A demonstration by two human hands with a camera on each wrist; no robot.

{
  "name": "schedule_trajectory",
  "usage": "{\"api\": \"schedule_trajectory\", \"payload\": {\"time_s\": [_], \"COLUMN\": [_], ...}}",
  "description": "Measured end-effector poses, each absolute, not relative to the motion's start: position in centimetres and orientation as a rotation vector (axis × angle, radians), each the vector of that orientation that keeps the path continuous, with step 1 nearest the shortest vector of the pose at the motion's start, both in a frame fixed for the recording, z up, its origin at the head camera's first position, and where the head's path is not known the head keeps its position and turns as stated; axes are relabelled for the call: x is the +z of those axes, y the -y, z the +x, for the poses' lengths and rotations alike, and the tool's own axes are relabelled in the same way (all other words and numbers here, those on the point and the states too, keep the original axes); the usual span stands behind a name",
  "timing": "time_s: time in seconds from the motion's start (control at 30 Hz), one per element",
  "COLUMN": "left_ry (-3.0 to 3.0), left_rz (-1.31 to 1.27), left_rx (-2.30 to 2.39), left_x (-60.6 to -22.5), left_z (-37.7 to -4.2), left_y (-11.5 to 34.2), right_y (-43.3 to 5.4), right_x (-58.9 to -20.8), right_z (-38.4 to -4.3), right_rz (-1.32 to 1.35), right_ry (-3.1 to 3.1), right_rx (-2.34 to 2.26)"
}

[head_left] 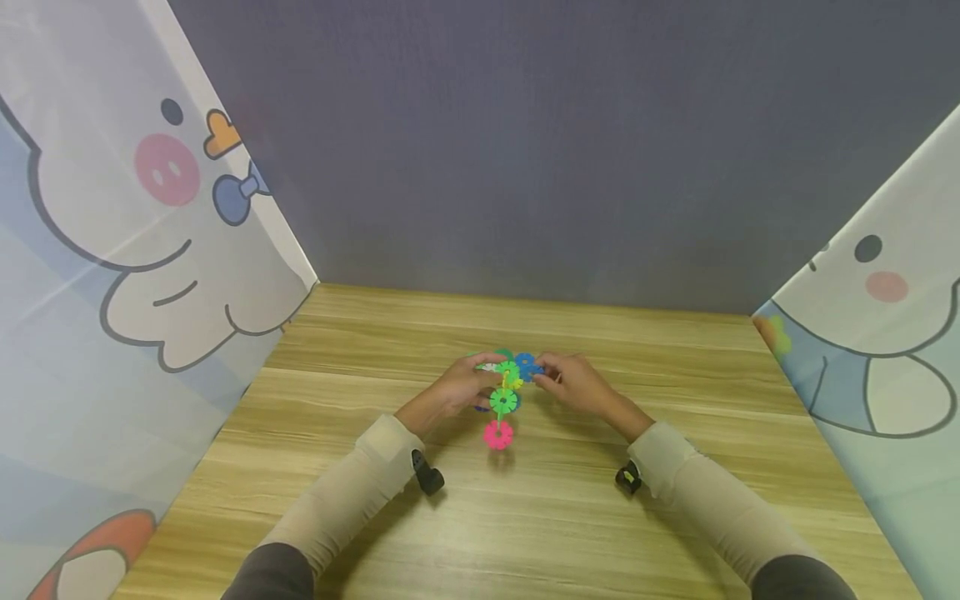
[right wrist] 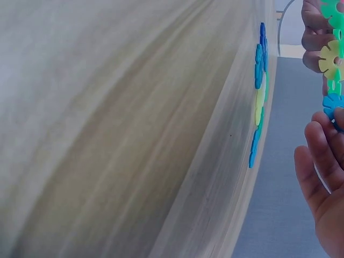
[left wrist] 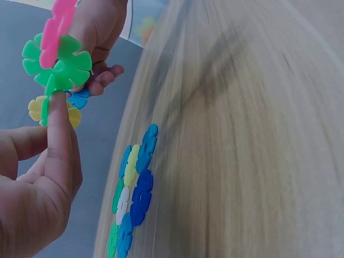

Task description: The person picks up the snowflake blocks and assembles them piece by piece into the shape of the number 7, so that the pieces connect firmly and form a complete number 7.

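Left hand point(head_left: 459, 387): fingertips closed, pinching a raised chain of pink, green, yellow plastic flower discs point(head_left: 503, 409). Right hand point(head_left: 582, 387): likewise pinching its blue plastic end disc point(right wrist: 332, 103). Step, likely: joining; next push calls for aligned slots. Below: multicoloured plastic discs point(left wrist: 141, 199), flat on wood-grain table point(head_left: 525, 533).

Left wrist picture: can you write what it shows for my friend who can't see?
A left hand and a right hand hold a flower chain of pink, green, yellow and blue. Flower discs in blue, green, yellow and white lie on a wooden table.
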State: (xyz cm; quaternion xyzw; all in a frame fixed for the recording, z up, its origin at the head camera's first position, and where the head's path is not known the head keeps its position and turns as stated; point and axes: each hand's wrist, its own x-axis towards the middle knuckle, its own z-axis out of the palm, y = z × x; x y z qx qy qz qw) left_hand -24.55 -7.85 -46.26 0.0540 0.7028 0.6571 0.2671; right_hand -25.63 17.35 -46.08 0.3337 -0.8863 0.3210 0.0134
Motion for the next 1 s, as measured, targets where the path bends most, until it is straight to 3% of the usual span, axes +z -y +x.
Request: {"api": "schedule_trajectory", "payload": {"time_s": [1.0], "left_ry": [-1.957], "left_rz": [0.039], "left_rx": [1.77], "left_x": [-45.3], "left_z": [-24.2], "left_y": [7.7], "right_y": [-15.8], "right_x": [-46.0], "right_z": [-25.2], "right_rz": [1.104], "right_ry": [2.678], "right_rx": [1.024]}}
